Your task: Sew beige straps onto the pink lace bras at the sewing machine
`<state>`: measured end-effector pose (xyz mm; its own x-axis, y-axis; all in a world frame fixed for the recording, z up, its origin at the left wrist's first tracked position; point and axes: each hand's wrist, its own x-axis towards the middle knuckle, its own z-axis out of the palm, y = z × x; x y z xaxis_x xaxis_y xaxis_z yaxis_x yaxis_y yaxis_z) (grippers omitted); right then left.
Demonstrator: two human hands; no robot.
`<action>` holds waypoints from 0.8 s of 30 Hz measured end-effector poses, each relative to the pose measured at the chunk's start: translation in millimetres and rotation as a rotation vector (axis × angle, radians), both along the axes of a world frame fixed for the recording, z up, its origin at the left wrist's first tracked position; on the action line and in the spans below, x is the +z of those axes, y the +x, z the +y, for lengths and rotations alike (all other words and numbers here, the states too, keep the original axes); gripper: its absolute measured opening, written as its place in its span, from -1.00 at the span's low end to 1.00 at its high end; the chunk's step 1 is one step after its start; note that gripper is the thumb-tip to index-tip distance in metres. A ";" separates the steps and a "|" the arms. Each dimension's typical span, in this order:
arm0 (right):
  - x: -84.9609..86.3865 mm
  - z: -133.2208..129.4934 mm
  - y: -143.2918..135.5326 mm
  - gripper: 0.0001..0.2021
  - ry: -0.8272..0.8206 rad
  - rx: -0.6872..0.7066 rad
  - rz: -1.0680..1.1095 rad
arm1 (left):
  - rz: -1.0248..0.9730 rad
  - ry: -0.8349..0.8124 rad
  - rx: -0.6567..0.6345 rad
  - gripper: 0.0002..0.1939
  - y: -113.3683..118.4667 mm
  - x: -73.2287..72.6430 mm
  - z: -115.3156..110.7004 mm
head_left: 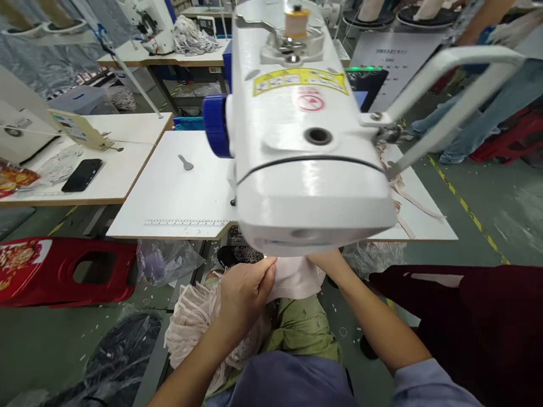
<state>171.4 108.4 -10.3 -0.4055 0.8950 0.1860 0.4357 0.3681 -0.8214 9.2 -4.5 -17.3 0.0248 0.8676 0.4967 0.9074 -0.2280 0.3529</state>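
A white sewing machine head [314,186] fills the middle of the view, with a blue handwheel [216,125] on its left side. Below it hangs a pale pink piece of fabric [294,280]. My left hand [246,291] is closed on the fabric's left edge, thumb and forefinger pinched together. My right hand [326,263] meets the fabric's right side; its fingers are hidden behind the machine head. The needle area is out of sight too. Beside my left forearm, on my lap, sits a bundle of pale pink fabric strips [195,322].
The white worktable [144,175] carries a small grey metal tool [185,163] and a printed ruler [186,223]. Pale strips [407,198] lie on its right side. Left are a phone [82,175] and a red stool [114,251]. Someone in dark red clothing [479,316] is close at right.
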 end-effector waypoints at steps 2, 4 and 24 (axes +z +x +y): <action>-4.0 2.6 0.0 -0.85 -0.005 0.009 0.019 | -0.027 0.020 0.011 -0.64 -1.0 -2.8 -0.9; -6.4 4.7 -0.7 -0.85 0.025 -0.004 0.041 | -0.041 0.047 0.023 -0.66 -1.9 -5.1 -1.4; -11.3 6.0 4.6 -0.80 -0.106 -0.056 0.096 | 0.098 0.075 -0.147 -0.71 7.1 3.9 3.2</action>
